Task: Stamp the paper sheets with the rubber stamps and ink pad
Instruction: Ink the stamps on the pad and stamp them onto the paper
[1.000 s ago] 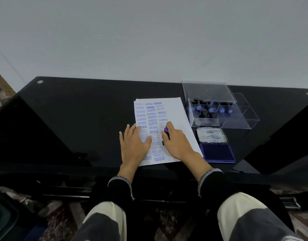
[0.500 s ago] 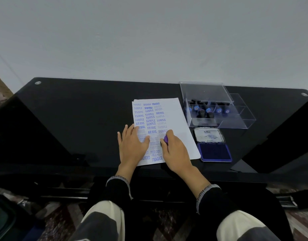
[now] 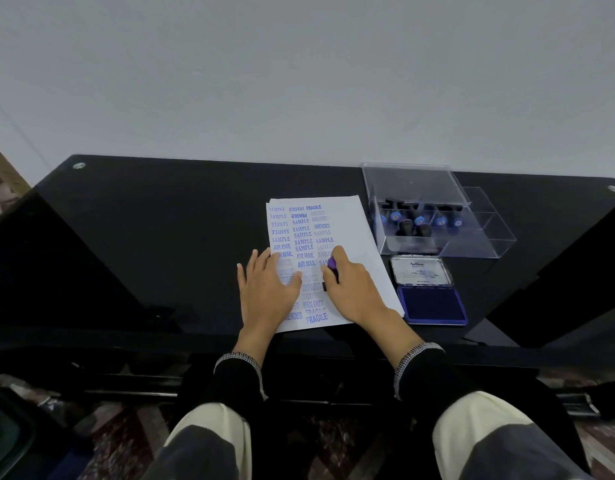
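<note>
A stack of white paper sheets (image 3: 351, 230) lies on the black glass table (image 3: 160, 237), the top sheet covered in blue stamped words. My left hand (image 3: 268, 292) rests flat on the sheet's lower left part. My right hand (image 3: 351, 289) grips a rubber stamp with a purple-topped handle (image 3: 332, 263) and holds it down on the paper in the middle column. The open ink pad (image 3: 434, 303), blue inside with its lid folded back, sits just right of the paper.
A clear plastic box (image 3: 486, 244) with its lid raised stands behind the ink pad and holds several more stamps (image 3: 417, 223). A white wall rises behind the table. My knees show below the table's near edge.
The stamp in my right hand has stayed pressed on about the same spot of the paper. My left hand has stayed flat on the sheet. The camera view shifted slightly.
</note>
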The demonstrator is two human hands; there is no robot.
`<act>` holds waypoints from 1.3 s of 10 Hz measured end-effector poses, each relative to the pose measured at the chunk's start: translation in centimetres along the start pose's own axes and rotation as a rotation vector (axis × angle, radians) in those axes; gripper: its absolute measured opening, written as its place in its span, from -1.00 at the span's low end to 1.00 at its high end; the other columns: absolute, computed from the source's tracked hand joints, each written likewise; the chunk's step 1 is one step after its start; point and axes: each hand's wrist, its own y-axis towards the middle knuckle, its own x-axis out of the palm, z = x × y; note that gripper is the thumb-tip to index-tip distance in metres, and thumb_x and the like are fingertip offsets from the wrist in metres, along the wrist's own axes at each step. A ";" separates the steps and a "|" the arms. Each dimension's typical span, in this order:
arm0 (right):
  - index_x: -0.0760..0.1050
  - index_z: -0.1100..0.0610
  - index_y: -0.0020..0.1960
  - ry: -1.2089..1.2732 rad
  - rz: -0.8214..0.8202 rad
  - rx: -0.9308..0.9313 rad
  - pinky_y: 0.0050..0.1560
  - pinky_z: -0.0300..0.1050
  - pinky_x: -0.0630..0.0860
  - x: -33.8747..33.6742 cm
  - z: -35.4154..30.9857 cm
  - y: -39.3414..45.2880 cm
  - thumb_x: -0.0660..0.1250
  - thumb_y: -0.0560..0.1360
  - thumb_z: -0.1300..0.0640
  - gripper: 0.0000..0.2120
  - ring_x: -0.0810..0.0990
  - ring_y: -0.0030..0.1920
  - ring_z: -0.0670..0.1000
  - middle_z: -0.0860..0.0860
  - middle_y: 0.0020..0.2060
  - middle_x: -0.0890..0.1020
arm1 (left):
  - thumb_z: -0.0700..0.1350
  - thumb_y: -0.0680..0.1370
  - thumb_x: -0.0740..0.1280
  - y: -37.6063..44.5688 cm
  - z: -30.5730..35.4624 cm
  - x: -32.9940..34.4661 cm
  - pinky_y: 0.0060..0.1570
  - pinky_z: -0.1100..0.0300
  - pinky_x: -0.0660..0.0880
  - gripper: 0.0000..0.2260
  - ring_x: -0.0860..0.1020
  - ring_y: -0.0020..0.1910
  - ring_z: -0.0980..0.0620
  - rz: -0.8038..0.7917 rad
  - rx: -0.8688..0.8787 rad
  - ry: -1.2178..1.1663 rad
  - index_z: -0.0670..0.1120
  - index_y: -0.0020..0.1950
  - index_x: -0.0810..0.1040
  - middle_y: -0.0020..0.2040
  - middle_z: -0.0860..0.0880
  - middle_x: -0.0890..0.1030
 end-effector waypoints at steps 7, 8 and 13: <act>0.17 0.09 -0.09 -0.001 0.119 -0.056 -0.38 -0.10 0.26 1.0 0.0 -2.4 0.14 0.62 0.09 -0.83 0.34 -0.38 -0.01 -0.06 -0.36 0.35 | 0.14 0.56 0.27 0.0 -0.1 0.1 0.52 -0.04 -0.14 -0.46 0.06 0.56 0.01 0.001 0.002 -0.001 -0.11 0.46 0.35 0.51 -0.01 0.30; 0.17 0.09 -0.07 0.000 0.072 -0.028 -0.42 -0.15 0.22 0.5 -0.1 -1.3 0.14 0.62 0.10 -0.84 0.33 -0.41 -0.07 -0.10 -0.38 0.34 | 0.14 0.56 0.28 0.0 0.0 0.0 0.52 -0.04 -0.15 -0.45 0.06 0.56 0.01 -0.001 0.000 -0.002 -0.11 0.46 0.34 0.51 -0.01 0.29; 0.17 0.08 -0.09 0.002 0.105 -0.035 -0.43 -0.24 0.18 0.8 -0.2 -2.0 0.14 0.62 0.11 -0.83 0.33 -0.41 -0.08 -0.11 -0.38 0.32 | 0.15 0.56 0.28 0.0 0.0 0.1 0.52 -0.04 -0.15 -0.45 0.06 0.56 0.01 0.001 0.002 -0.002 -0.10 0.46 0.34 0.51 -0.01 0.29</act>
